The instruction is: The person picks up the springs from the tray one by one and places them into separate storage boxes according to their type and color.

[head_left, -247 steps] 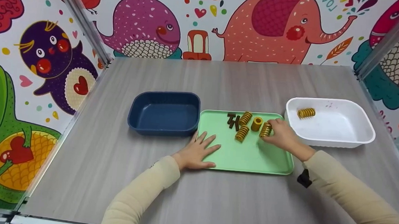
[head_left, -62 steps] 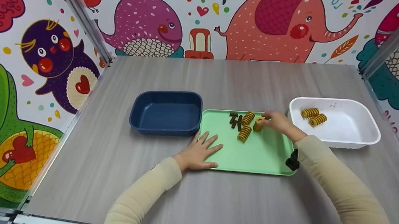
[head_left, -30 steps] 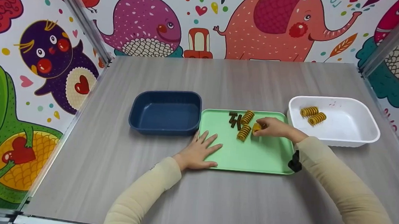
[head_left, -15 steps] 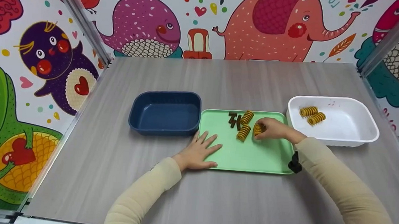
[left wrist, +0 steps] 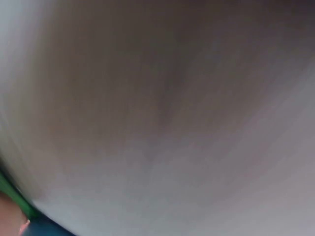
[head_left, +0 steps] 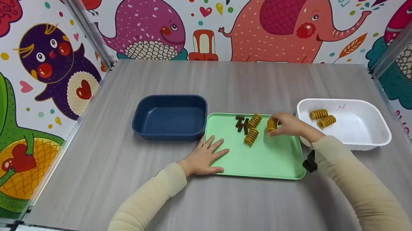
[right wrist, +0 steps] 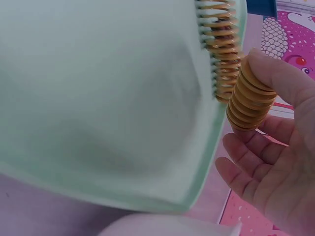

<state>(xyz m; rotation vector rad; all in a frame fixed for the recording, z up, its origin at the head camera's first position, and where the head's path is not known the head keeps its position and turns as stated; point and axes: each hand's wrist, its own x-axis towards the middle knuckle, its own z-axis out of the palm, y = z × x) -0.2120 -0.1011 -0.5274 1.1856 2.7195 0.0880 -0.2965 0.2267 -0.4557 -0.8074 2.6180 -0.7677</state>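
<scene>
My right hand (head_left: 291, 126) pinches a yellow coil spring (head_left: 271, 125) between thumb and fingers, over the right part of a green tray (head_left: 257, 162). In the right wrist view, the thumb lies along one side of this spring and the other fingers are loosely bent. Two more yellow springs, a far one (head_left: 255, 121) and a near one (head_left: 251, 136), lie on the tray. To their left is a cluster of several small dark brown pieces (head_left: 240, 124). My left hand (head_left: 205, 157) rests flat with spread fingers on the tray's left edge.
A dark blue bin (head_left: 169, 122) stands left of the tray. On the right is a white bin (head_left: 361, 128), with two yellow springs (head_left: 322, 118) in its left part. Patterned walls border the grey table (head_left: 192, 208). The left wrist view is mostly a blurred surface.
Earlier, one spring went from the tray into the white bin. Since then my right hand has taken hold of the upright spring and moved it slightly right and away. The left hand stays put.
</scene>
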